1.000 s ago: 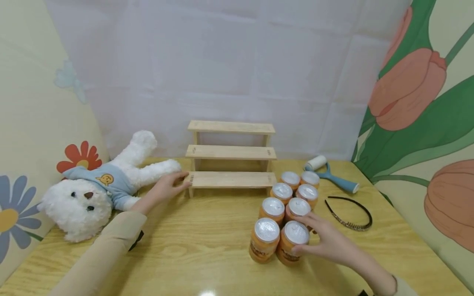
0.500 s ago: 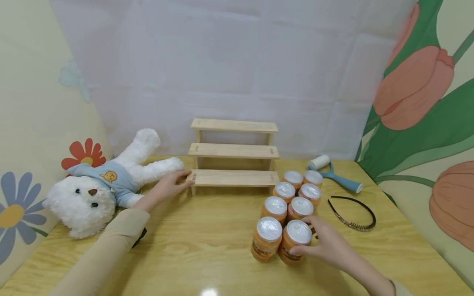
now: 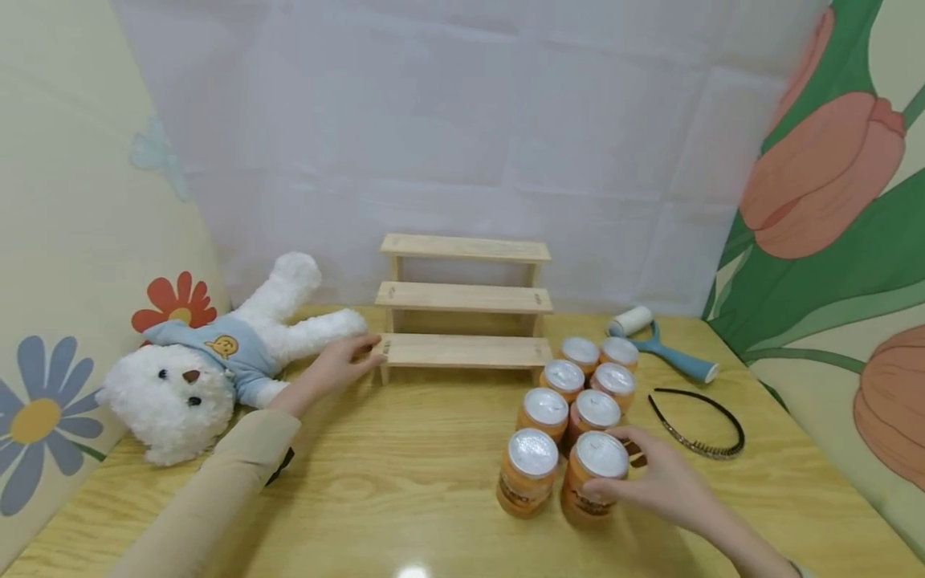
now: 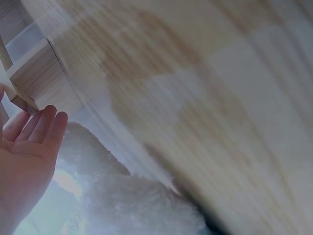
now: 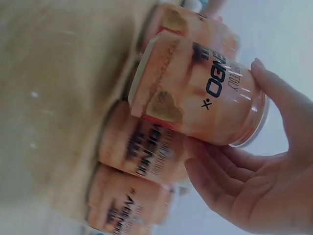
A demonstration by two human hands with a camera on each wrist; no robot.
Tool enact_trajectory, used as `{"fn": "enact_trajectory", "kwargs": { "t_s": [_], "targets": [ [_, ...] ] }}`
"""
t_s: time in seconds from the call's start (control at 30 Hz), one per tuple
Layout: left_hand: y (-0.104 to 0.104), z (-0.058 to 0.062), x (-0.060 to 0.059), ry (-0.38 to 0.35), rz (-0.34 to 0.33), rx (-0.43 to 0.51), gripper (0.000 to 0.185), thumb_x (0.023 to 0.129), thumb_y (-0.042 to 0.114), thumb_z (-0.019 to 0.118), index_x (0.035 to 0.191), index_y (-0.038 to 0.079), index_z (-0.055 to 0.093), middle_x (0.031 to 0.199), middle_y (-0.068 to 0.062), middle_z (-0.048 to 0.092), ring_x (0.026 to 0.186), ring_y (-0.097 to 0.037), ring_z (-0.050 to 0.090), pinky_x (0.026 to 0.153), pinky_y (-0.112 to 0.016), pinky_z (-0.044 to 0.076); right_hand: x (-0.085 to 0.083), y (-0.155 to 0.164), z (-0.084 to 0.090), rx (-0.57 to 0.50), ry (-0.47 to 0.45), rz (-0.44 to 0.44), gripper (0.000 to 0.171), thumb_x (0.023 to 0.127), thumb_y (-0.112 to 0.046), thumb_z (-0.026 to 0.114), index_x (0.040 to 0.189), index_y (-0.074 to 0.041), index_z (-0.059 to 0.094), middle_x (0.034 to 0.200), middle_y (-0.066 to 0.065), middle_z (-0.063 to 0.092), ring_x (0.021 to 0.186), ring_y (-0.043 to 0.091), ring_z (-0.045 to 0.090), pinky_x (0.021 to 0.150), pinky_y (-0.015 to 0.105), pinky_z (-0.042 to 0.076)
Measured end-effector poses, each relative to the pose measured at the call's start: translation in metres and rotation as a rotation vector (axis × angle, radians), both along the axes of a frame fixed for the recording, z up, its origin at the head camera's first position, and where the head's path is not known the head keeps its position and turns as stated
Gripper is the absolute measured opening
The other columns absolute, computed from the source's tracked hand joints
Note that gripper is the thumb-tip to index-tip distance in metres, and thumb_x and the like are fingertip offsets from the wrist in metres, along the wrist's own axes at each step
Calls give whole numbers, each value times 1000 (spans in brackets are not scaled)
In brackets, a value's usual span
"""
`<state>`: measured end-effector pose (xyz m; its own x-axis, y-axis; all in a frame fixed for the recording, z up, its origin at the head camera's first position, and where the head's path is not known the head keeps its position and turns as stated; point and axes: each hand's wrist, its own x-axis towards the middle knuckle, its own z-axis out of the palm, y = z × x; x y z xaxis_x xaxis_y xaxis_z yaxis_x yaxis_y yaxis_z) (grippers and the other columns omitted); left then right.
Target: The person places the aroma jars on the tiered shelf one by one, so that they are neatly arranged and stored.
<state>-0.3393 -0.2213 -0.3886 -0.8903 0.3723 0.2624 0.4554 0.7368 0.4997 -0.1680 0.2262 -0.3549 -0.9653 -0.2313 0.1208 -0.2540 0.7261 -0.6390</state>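
My right hand (image 3: 661, 482) holds an orange drink can (image 3: 596, 494) at the front right of two rows of cans, thumb on its near side and fingers behind. In the right wrist view this can (image 5: 195, 88) stands apart from its neighbours; whether its base touches the table cannot be told. Beside it, to the left, is another orange can (image 3: 526, 486); several more stand behind. With thumb and fingers either side, my left hand (image 3: 332, 371) lightly pinches the left end of the lowest board of a three-tier wooden shelf (image 3: 466, 351). The left wrist view shows fingertips against the board's corner (image 4: 24, 100).
A white plush bear (image 3: 173, 393) in a blue top lies on its back at the left, one leg near my left hand. Right of the cans are a blue-handled lint roller (image 3: 675, 357) and a black headband (image 3: 697, 441). A white cloth (image 3: 448, 120) hangs behind.
The can in my right hand has shifted right, opening a gap to the can on its left. My left hand stays at the shelf's end. The head view has turned slightly left.
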Motion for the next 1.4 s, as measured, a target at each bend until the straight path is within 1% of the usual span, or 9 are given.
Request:
{"fn": "enact_trajectory", "kwargs": {
  "t_s": [0.13, 0.27, 0.43, 0.53, 0.7, 0.93, 1.03, 1.3, 1.4],
  "targets": [
    [0, 0, 1, -20, 6, 18, 55, 95, 28, 56, 135, -8, 45, 133, -28, 49, 119, -43, 50, 100, -53, 43, 4, 4, 14, 6, 42, -3, 64, 68, -43, 81, 118, -8, 61, 110, 6, 66, 91, 15, 61, 72, 26, 53],
    [-1, 1, 1, -38, 3, 28, 55, 95, 29, 56, 136, -7, 44, 134, -27, 48, 120, -43, 50, 100, -53, 43, 4, 9, 28, -21, 24, 7, 60, 73, -38, 79, 121, -8, 59, 110, 5, 65, 91, 15, 60, 72, 26, 53],
    [-1, 1, 1, -49, 8, 29, 57, 95, 32, 56, 136, -7, 44, 135, -27, 48, 121, -43, 49, 100, -53, 43, -2, 12, 44, -127, -25, 8, 61, 80, -32, 75, 129, -6, 52, 115, 11, 61, 89, 15, 62, 68, 26, 55],
    [-2, 1, 1, -56, 10, 29, 58, 95, 33, 55, 136, -6, 44, 135, -27, 48, 121, -43, 49, 100, -53, 43, -7, 12, 52, -171, -5, 0, 59, 81, -29, 75, 129, -4, 52, 116, 14, 61, 89, 15, 62, 67, 25, 57],
    [-2, 1, 0, -48, 6, 31, 57, 95, 32, 56, 135, -7, 45, 134, -27, 49, 120, -43, 50, 99, -53, 44, -18, 10, 59, -175, 49, 4, 55, 82, -32, 73, 128, -9, 54, 115, 12, 61, 90, 18, 63, 67, 27, 57],
    [-2, 0, 0, -54, 7, 35, 57, 95, 31, 56, 136, -7, 45, 134, -27, 49, 121, -42, 50, 99, -53, 43, -37, 2, 67, -231, 35, 31, 61, 83, -34, 71, 136, -13, 48, 122, 13, 57, 100, 28, 64, 72, 30, 58],
    [-2, 1, 0, -58, 11, 40, 57, 95, 32, 57, 136, -6, 45, 134, -27, 49, 121, -42, 49, 100, -53, 43, -46, -3, 70, -216, 47, 31, 62, 84, -37, 70, 137, -14, 47, 124, 13, 56, 104, 31, 62, 73, 31, 57],
    [-1, 0, 0, -50, 11, 44, 58, 94, 32, 57, 136, -6, 45, 134, -26, 50, 120, -42, 50, 100, -52, 43, -73, -14, 76, -188, 107, 41, 60, 84, -42, 68, 135, -16, 50, 123, 7, 58, 107, 26, 59, 85, 37, 54],
    [-2, -1, 0, -51, 17, 41, 58, 94, 34, 56, 136, -5, 45, 134, -26, 50, 120, -42, 49, 100, -53, 43, -81, -21, 79, -201, 105, 35, 62, 83, -45, 68, 135, -16, 49, 124, 6, 59, 107, 24, 59, 85, 38, 53]
  ]
}}
